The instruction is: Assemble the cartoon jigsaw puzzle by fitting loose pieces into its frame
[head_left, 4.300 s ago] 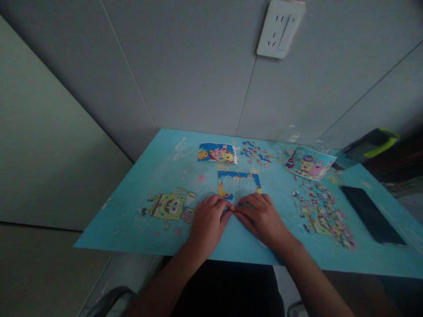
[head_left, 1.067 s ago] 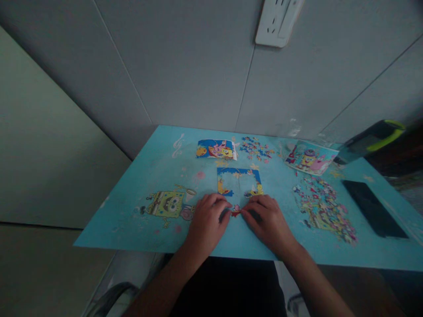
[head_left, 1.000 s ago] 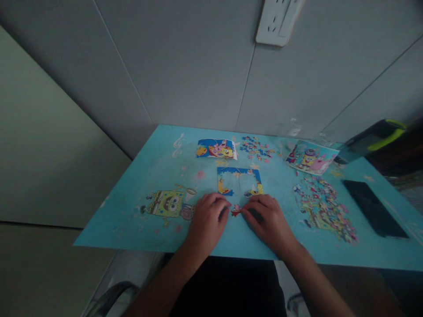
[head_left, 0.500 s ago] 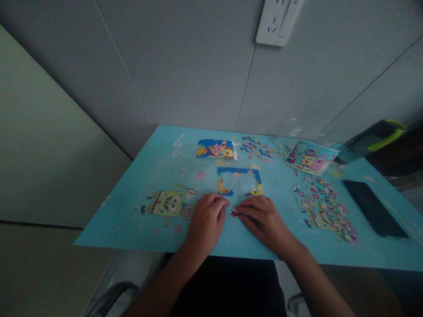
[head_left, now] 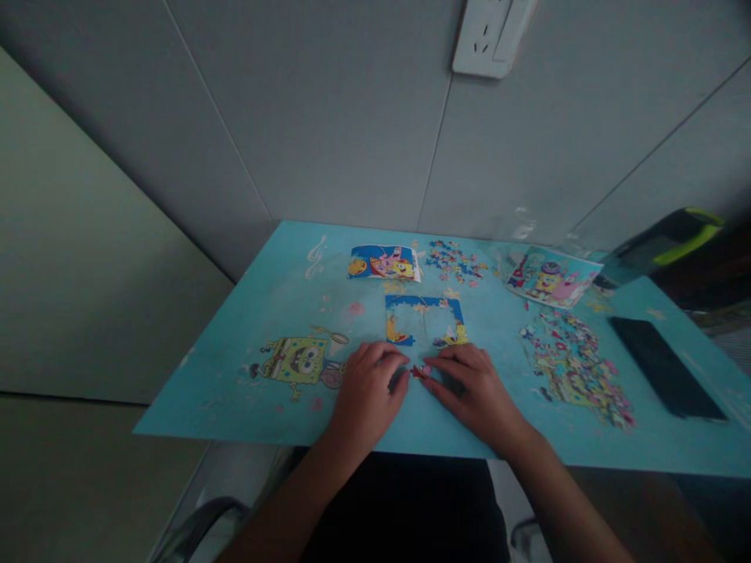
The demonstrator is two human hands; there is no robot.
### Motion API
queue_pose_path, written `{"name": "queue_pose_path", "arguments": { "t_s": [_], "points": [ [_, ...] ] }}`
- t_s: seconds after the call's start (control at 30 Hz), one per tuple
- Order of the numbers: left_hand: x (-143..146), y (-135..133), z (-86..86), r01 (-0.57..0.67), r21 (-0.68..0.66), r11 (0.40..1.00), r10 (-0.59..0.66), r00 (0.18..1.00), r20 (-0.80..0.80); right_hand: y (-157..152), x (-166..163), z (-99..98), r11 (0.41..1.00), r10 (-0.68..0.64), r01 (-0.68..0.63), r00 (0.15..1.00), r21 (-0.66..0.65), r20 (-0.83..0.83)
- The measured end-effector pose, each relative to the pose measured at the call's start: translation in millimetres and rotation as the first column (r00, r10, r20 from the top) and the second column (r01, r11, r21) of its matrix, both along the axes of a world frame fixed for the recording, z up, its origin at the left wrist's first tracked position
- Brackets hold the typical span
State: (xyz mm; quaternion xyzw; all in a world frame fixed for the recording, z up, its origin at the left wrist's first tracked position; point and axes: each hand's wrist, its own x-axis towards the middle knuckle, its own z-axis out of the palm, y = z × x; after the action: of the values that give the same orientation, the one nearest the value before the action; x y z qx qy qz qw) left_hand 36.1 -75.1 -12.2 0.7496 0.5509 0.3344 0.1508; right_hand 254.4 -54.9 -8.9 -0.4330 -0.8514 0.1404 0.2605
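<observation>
White socket plate [head_left: 488, 47] up on the grey panelled wall [head_left: 340, 117], top cropped off. There's a flat black slab [head_left: 666, 366] lying on the right of the turquoise surface [head_left: 252, 301], a dark bottle-looking thing [head_left: 637, 252] behind it, plus a yellow cartoon print [head_left: 302, 361] over left.

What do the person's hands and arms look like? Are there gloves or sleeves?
No gloves! The left hand and right hand are both bare, and I see no rings or watch. The left forearm and right forearm are bare too, with no sleeves in view.
</observation>
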Motion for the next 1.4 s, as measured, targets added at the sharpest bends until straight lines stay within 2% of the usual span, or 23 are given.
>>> {"name": "queue_pose_path", "arguments": {
  "t_s": [0.67, 0.93, 1.4],
  "points": [
    [0.4, -0.2, 3.5, 0.032, -0.013, 0.999, -0.033, 0.999, -0.035, 1.4, -0.4, -0.1, 0.998, -0.048, 0.048, 0.999, -0.033, -0.017],
    [0.4, 0.1, 4.5, 0.052, -0.052, 0.997, -0.054, 0.998, -0.034, 2.0, -1.5, -0.9, 0.997, -0.042, 0.041, 0.999, -0.065, -0.012],
    [0.4, 0.6, 4.4, 0.065, -0.043, 0.997, -0.064, 0.998, 0.003, 2.0, -1.5, 2.0, 0.994, 0.004, -0.012, 0.997, -0.107, -0.076]
  ]
}}
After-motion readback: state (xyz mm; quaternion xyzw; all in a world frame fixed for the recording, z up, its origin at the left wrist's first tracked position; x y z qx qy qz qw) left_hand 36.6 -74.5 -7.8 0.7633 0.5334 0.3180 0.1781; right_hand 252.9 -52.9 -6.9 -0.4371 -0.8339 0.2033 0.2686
